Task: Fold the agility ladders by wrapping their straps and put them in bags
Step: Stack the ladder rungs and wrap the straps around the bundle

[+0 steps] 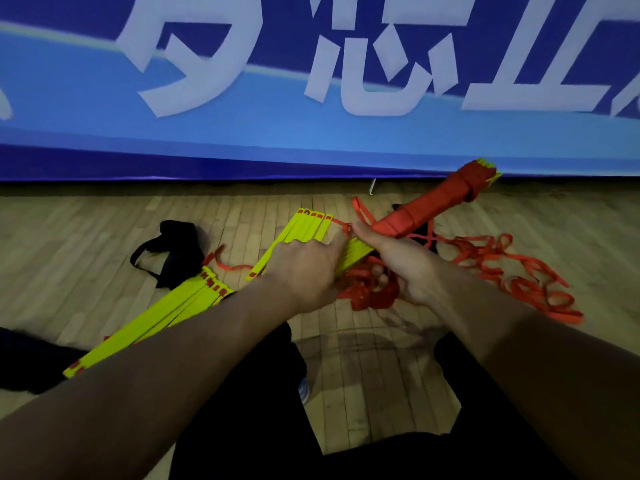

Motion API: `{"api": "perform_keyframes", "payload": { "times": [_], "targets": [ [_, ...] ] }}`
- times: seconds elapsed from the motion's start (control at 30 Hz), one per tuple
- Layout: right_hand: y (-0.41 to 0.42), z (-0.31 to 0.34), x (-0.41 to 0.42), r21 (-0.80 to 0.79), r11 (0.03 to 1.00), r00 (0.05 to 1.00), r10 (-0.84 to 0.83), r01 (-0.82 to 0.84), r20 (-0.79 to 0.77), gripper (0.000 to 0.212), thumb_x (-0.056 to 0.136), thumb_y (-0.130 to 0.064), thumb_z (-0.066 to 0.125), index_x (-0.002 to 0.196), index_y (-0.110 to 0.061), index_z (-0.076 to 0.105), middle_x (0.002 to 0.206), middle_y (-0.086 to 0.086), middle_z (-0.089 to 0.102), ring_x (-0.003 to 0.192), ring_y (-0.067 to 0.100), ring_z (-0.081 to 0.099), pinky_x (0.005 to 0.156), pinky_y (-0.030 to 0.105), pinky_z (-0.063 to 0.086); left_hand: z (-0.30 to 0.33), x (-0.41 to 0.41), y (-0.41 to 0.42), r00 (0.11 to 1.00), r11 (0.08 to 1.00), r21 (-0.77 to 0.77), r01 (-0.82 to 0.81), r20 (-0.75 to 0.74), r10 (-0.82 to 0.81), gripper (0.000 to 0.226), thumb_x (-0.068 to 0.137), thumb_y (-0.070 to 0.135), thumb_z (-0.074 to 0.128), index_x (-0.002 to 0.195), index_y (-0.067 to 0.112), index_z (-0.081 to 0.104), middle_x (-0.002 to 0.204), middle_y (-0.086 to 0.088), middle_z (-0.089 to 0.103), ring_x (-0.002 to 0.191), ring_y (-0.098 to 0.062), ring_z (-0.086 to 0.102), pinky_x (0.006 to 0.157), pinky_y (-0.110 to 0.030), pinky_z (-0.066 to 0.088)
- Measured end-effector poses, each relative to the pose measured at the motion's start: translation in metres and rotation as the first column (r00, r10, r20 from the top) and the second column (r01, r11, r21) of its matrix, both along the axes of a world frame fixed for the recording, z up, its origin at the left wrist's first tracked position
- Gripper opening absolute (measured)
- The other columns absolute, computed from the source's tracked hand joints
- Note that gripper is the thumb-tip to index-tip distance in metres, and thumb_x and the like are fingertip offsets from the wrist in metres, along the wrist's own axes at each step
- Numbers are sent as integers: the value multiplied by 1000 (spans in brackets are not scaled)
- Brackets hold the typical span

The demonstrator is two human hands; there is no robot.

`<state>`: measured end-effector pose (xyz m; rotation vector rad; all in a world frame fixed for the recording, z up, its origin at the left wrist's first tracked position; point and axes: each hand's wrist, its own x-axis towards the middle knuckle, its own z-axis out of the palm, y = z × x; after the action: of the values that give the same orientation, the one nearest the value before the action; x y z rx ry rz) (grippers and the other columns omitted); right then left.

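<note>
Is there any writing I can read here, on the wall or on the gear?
Banner: large white Chinese characters, cropped at the top edge and blurred; the middle one looks like "芯", the others cannot be read for sure.
Yellow rungs, red straps, black bag: no text visible.

Sports hall, wooden strip floor, big blue banner behind
</note>
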<state>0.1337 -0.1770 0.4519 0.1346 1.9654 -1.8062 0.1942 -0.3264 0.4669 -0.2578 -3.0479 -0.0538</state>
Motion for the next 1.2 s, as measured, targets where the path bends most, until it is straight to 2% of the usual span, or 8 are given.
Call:
{"api": "perform_keyframes", "payload": {
  "times": [0.13, 0.3, 0.47, 0.6, 0.87, 0.97, 1.07, 1.2],
  "targets": [
    [11, 1, 3, -103, 990, 991, 84, -94, -102, 43, 81, -54, 73, 88, -12, 70, 56, -3, 47, 43, 7, 36, 45, 23, 33, 9, -10, -29, 915, 655, 730, -196, 376, -144, 52, 82, 64, 65, 117, 29, 51, 107, 4, 67, 98, -15, 66, 88, -35, 53],
    [16, 12, 5, -35, 974, 956, 214, -225, -199, 63, 68, -64, 69, 96, -8, 69, 55, 1, 53, 37, 7, 38, 42, 20, 32, 10, -13, -40, 722, 547, 743, -385, 612, -323, 52, 73, 49, 79, 117, 25, 67, 109, -6, 73, 104, -35, 69, 97, -59, 50],
    [14, 12, 1, 31, 977, 977, 211, -211, -4, 68, 87, -68, 57, 102, -3, 68, 69, 9, 63, 52, 19, 59, 46, 26, 48, 7, -23, -24, 905, 863, 421, -281, 415, 93, 52, 80, 63, 66, 113, 24, 59, 106, -1, 68, 97, -22, 64, 91, -42, 53],
    [0, 6, 6, 10, 999, 997, 51, -52, 65, 61, 85, -67, 62, 95, -8, 68, 64, 13, 58, 44, 20, 56, 41, 24, 46, -1, -11, 2, 939, 935, 204, -291, 246, 239, 56, 80, 65, 64, 117, 24, 51, 106, -4, 59, 107, -31, 61, 78, -33, 46],
    [-4, -20, 7, -28, 990, 986, -132, 135, 102, 40, 79, -51, 78, 64, -17, 63, 49, 2, 52, 37, 12, 42, 39, 21, 37, -7, 5, 19, 984, 989, -55, -138, 103, 144, 72, 82, 72, 57, 129, 18, 45, 118, -9, 64, 111, -33, 62, 74, -34, 41],
    [3, -25, 8, -20, 986, 984, -165, 167, 67, 32, 76, -45, 82, 71, -17, 68, 61, 5, 58, 42, 14, 45, 40, 23, 39, 3, 4, 7, 957, 986, 147, -83, 289, 37, 76, 79, 78, 52, 125, 18, 47, 111, -6, 63, 108, -29, 62, 80, -33, 46],
    [9, -19, 12, -108, 983, 989, -150, 149, 4, 29, 82, -44, 77, 79, -17, 67, 60, 5, 54, 45, 14, 43, 41, 22, 37, 11, 2, -14, 807, 645, 665, -377, 577, -123, 68, 79, 69, 63, 132, 28, 52, 119, 4, 65, 108, -18, 64, 96, -37, 51],
    [12, -5, 16, -202, 979, 994, -36, 15, -103, 28, 88, -40, 71, 82, -13, 65, 60, 7, 54, 44, 13, 46, 38, 22, 38, 4, 6, -25, 611, 416, 719, -556, 693, -382, 32, 79, 37, 74, 105, 18, 70, 91, -6, 74, 76, -24, 71, 76, -37, 57]
  ]
}}
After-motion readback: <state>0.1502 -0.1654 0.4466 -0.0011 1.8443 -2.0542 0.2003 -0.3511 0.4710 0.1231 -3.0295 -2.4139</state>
